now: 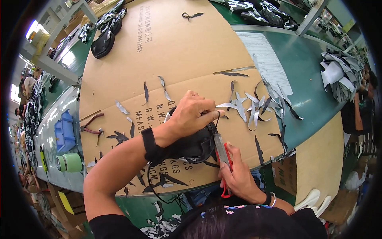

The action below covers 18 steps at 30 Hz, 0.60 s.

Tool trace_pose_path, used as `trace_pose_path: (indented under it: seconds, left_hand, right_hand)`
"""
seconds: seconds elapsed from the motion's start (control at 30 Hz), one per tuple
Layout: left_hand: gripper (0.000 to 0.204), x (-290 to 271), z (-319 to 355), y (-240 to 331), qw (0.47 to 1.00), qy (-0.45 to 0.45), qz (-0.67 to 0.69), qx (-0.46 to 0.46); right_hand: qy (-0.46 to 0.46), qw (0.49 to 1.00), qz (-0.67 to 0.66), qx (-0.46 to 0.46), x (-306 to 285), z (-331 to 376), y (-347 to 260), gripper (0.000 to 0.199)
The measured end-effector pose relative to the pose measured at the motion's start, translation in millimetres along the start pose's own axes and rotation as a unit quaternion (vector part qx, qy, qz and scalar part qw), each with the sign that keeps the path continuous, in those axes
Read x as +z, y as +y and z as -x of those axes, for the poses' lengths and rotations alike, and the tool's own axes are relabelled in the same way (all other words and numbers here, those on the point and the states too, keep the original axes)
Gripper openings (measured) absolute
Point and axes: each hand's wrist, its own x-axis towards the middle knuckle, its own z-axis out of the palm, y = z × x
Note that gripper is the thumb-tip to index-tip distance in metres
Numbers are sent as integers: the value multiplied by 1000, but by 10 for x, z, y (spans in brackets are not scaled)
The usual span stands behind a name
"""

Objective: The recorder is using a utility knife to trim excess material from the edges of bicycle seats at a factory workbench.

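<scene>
My left hand (191, 115) presses down on a black shoe upper (191, 146) lying on a flattened cardboard sheet (175, 51); a black band sits on that wrist. My right hand (238, 175) grips a red utility knife (223, 156), its metal blade up against the edge of the black piece just below my left fingers. Thin black cords hang from the piece toward me.
Grey and black trimmed strips (254, 105) litter the cardboard to the right. Red-handled pliers (90, 123) lie at left, near a green tape roll (69, 162) and a blue bin (64, 131). Black sandals (104, 38) sit far left, a paper sheet (264, 59) and a strip bundle (338, 75) at right.
</scene>
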Motion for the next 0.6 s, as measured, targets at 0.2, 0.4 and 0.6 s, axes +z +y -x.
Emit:
trace_pose_path:
  seconds: [0.2, 0.4, 0.6]
  left_hand:
    - [25, -68, -83, 92, 986, 41, 60, -147]
    - [25, -316, 53, 115, 997, 9, 43, -67]
    - [44, -770, 521, 314, 889, -128, 80, -433]
  right_hand:
    - [-32, 998, -24, 41, -72, 105, -109, 53]
    - [-9, 977, 197, -78, -334, -34, -5, 50]
    - [-27, 976, 198, -85, -473, -53, 3, 50]
